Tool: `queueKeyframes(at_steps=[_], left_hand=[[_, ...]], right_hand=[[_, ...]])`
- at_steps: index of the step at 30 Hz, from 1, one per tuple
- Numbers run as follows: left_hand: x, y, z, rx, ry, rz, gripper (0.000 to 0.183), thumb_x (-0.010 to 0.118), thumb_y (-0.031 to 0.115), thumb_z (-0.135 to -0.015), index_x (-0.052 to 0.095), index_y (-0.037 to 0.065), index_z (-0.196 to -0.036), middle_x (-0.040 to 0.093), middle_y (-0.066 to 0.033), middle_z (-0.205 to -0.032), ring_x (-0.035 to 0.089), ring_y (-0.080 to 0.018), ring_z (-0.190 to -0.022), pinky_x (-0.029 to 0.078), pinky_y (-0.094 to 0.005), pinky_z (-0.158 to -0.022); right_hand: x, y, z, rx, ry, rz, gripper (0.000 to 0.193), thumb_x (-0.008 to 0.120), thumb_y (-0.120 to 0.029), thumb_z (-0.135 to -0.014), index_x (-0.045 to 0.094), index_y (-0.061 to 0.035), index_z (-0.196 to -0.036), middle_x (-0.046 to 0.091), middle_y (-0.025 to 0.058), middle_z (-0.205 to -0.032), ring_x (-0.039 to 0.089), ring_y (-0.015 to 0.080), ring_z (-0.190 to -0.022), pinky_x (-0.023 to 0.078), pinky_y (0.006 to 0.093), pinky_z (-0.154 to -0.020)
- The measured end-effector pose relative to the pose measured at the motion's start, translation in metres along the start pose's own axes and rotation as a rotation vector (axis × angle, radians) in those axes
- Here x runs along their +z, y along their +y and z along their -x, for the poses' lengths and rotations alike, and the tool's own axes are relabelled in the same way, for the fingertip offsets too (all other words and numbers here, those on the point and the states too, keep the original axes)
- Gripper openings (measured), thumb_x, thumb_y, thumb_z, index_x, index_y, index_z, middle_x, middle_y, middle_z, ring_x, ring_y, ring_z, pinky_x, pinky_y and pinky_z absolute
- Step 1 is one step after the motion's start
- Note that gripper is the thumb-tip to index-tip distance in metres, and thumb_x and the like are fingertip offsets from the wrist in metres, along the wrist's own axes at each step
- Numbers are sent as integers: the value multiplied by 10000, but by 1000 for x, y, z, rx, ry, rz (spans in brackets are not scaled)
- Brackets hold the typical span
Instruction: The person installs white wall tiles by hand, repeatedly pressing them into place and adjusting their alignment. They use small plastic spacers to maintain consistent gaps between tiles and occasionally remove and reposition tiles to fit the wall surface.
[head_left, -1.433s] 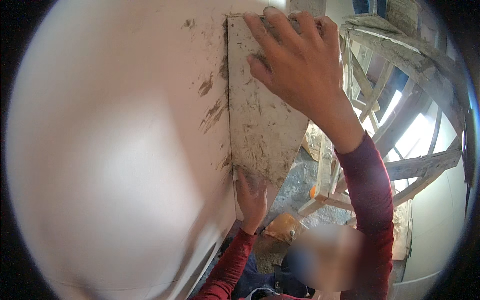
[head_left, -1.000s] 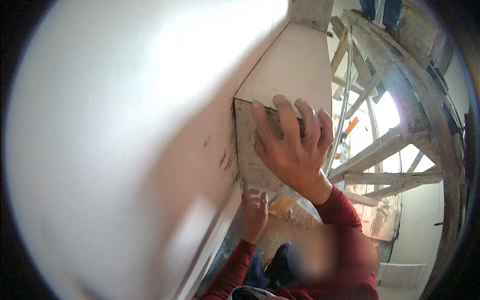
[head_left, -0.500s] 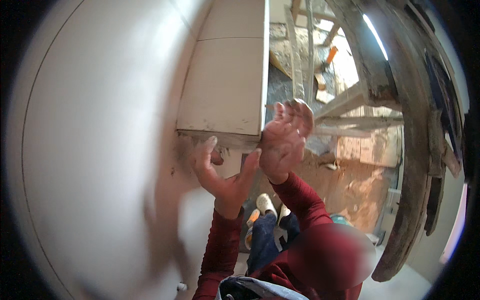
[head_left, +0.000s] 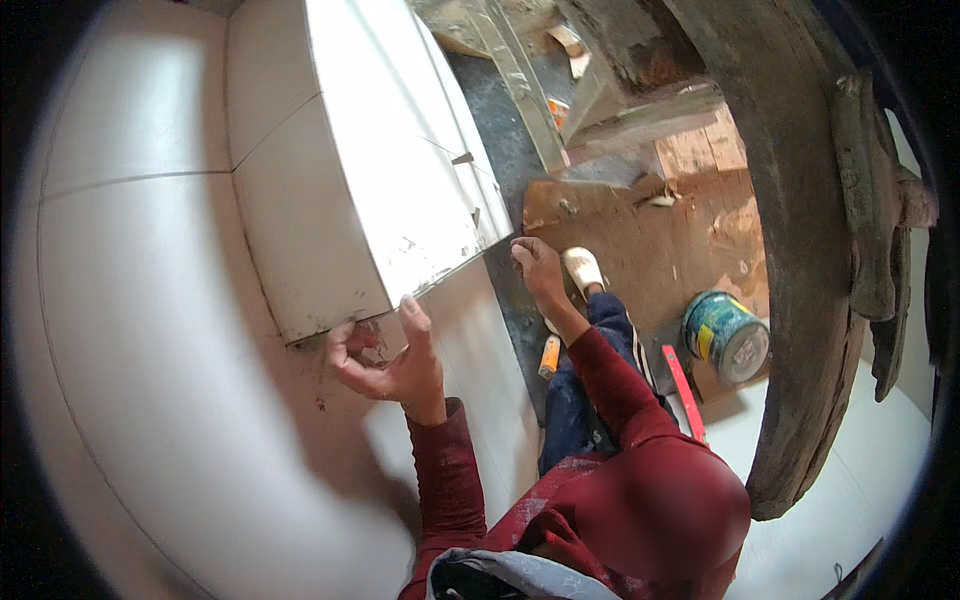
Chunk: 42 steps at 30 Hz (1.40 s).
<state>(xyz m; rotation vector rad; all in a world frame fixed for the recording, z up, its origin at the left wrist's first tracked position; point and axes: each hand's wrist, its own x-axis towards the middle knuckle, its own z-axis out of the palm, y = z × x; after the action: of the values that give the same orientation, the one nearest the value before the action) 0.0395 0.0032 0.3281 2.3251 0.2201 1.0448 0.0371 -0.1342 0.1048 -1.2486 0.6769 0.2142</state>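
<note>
A tiled box-like ledge (head_left: pixel 300 230) juts from the wall, with white tile on its faces and smudges of mortar near its end edge. My left hand (head_left: pixel 395 365) is at that end edge, thumb apart from the bent fingers, with nothing seen in its grasp. Its fingertips lie close under the edge; whether they touch it I cannot tell. Just off the ledge's right-hand corner is my right hand (head_left: pixel 540 270), fingers curled together. Anything inside them is hidden. Two small wedges (head_left: pixel 462 158) stick out along the bright tile face.
Large white tiles cover the wall (head_left: pixel 130 330) on the left. A paint-stained bucket (head_left: pixel 727 337) and a red level (head_left: pixel 684 392) are at the right, near my legs. Thick wooden timber (head_left: pixel 800 250) rises along the right side. An orange tube (head_left: pixel 549 356) lies by my foot.
My view has shifted, bringing the bright tile face, the bucket and the level into sight. My hands have moved apart; the right one has gone from raised and spread to curled and lower.
</note>
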Motion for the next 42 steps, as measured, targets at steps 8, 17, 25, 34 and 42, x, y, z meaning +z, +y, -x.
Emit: queueKeyframes(at_steps=[8, 17, 25, 34, 42], left_hand=[[-6, -2, 4, -47, -19, -68, 519, 784, 236, -756, 458, -4, -1081, 426, -41, -846, 436, -149, -765, 383, -316, -648], [-3, -6, 3, -33, 45, -51, 509, 794, 303, -748, 464, 8, -1000, 450, -64, -886, 457, -164, -770, 402, -323, -648], [3, -2, 0, -6, 33, -2, 495, 800, 312, -742, 479, 15, -975, 472, -69, -884, 474, -169, -771, 403, -322, -637], [1, -27, 22, 29, 8, 16, 683, 860, 225, -674, 429, 34, -1168, 433, -70, -1053, 464, -166, -875, 445, -341, -781], [-3, -24, 33, -424, 110, 392, 967, 824, 350, -836, 228, 36, -1530, 223, -162, -1483, 308, -282, -1387, 395, -458, -1078]], right_hand=[[2, 48, -9, -77, -118, 164, 315, 688, -176, -901, 640, 14, -1148, 690, 72, -945, 666, 193, -811, 524, 322, -708], [18, 19, -17, -817, -172, 676, 265, 721, -187, -871, 647, -27, -1068, 665, 145, -895, 653, 348, -854, 526, 444, -735], [10, 17, -42, -873, -314, 673, 138, 714, -131, -841, 670, -37, -932, 651, 149, -799, 658, 342, -747, 530, 435, -650], [1, 27, -56, -915, -394, 913, 95, 674, -127, -855, 620, -51, -871, 583, 129, -730, 641, 319, -706, 526, 426, -623], [8, 18, -45, -801, -386, 801, 194, 694, -58, -851, 679, -13, -1040, 696, 158, -920, 695, 349, -846, 552, 407, -736]])
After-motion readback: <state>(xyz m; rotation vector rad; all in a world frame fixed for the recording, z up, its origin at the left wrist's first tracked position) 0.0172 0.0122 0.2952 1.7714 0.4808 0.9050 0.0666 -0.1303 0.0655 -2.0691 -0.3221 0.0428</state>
